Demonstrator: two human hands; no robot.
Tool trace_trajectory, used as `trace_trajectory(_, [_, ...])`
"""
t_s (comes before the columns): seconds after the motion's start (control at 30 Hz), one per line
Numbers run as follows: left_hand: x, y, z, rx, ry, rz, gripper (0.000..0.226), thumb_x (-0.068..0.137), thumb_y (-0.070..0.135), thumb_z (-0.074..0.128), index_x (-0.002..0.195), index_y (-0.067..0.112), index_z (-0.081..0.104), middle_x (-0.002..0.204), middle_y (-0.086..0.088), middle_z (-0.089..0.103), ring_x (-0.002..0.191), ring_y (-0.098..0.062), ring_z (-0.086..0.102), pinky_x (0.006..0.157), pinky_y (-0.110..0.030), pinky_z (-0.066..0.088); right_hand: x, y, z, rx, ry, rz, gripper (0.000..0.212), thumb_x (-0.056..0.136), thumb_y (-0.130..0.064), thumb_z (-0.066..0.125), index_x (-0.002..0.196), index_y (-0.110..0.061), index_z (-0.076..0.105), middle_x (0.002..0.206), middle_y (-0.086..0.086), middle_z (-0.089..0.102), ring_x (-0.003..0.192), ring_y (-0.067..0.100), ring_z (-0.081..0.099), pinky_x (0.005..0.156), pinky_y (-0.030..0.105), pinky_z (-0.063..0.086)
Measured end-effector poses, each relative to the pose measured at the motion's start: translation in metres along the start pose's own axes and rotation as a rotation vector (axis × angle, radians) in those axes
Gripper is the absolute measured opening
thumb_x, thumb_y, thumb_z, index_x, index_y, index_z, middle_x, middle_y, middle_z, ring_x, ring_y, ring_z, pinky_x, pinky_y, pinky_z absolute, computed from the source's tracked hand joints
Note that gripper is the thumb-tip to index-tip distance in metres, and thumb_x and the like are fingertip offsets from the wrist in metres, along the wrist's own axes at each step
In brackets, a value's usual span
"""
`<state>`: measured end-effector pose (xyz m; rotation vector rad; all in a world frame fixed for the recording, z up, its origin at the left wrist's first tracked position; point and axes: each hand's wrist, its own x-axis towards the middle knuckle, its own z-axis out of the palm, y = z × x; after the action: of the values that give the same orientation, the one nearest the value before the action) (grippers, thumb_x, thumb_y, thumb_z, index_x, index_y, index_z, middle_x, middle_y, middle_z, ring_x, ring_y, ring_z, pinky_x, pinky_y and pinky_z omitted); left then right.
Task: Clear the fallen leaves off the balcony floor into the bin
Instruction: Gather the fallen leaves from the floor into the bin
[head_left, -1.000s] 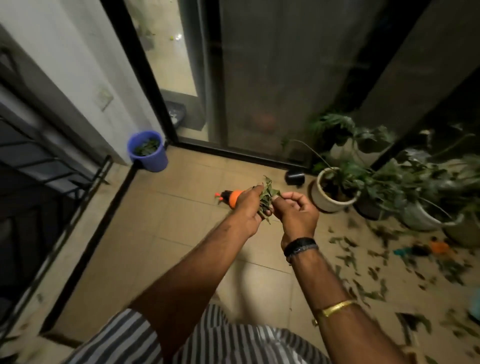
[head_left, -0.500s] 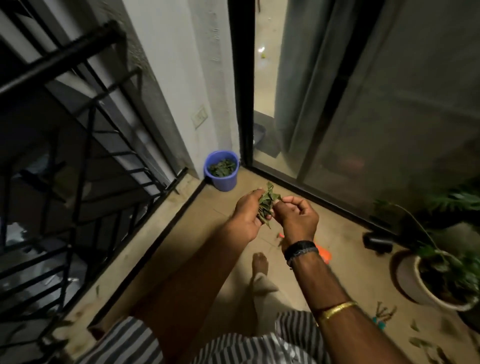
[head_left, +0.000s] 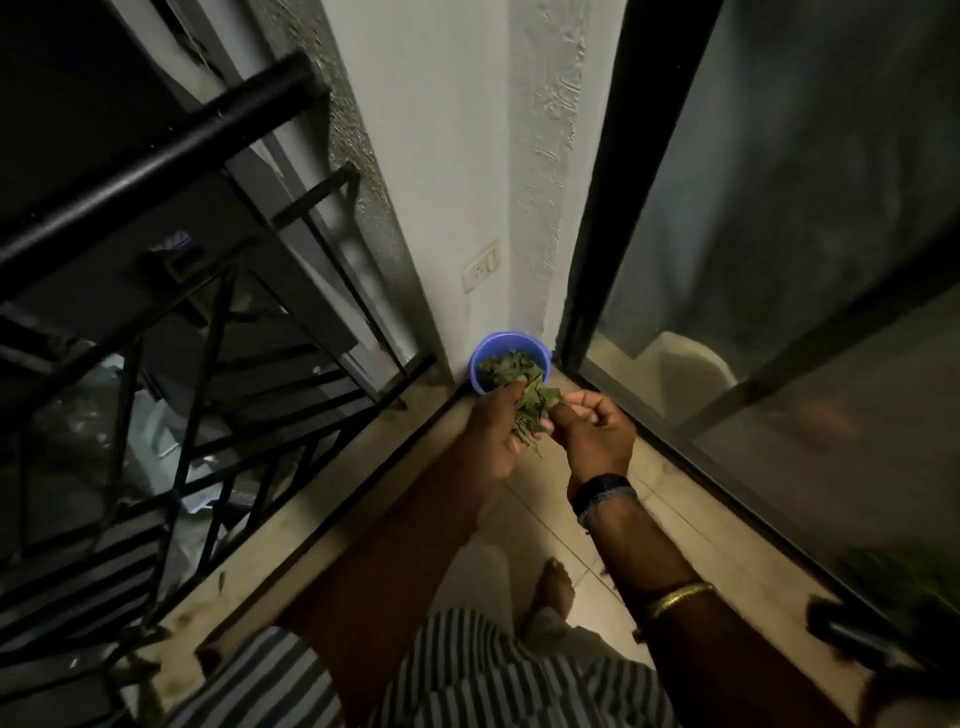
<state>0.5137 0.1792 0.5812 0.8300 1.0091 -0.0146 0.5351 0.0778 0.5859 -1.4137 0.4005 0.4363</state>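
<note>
Two hands meet over the balcony corner: the left hand (head_left: 493, 434) cups a bunch of green fallen leaves (head_left: 531, 410), and the right hand (head_left: 597, 431) pinches its edge. The round blue plastic bin (head_left: 480, 364), already holding leaves, sits wedged between the white wall (head_left: 457, 156), the black metal railing (head_left: 182, 322) and the black-framed glass door (head_left: 779, 260). Only a narrow strip of beige floor tiles (head_left: 524, 530) lies open. Half a second ago the bin lay farther off; now the bunch hangs at its rim.

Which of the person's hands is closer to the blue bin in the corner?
The left. The left hand, holding the bunch of leaves, reaches up to the blue bin's near rim. The right hand pinches the same leaves, off to the bin's right and slightly farther back.
</note>
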Motion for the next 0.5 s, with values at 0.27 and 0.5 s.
trace_trajectory(0.27, [0.132,0.064,-0.012,0.038,0.025,-0.117,0.034,0.098,0.026,0.056,0.123,0.002,0.061,0.096,-0.016,0.073,0.073,-0.024,0.071,0.056,-0.031,0.055,0.103,0.014,0.088,-0.012,0.082,0.07,0.011,0.087,0.005,0.068,0.093,-0.005,0.068,0.068,0.005,0.066,0.061,0.015,0.065,0.058,0.026,0.055])
trace_trajectory(0.5, [0.267,0.076,-0.044,0.159,-0.037,-0.216,0.04,0.101,0.023,0.052,0.135,0.002,0.053,0.111,-0.023,0.067,0.078,-0.025,0.07,0.051,-0.028,0.055,0.201,0.078,0.146,0.036,0.19,0.214,0.012,0.085,0.002,0.071,0.085,-0.011,0.074,0.088,0.014,0.075,0.082,0.028,0.072,0.073,0.038,0.062])
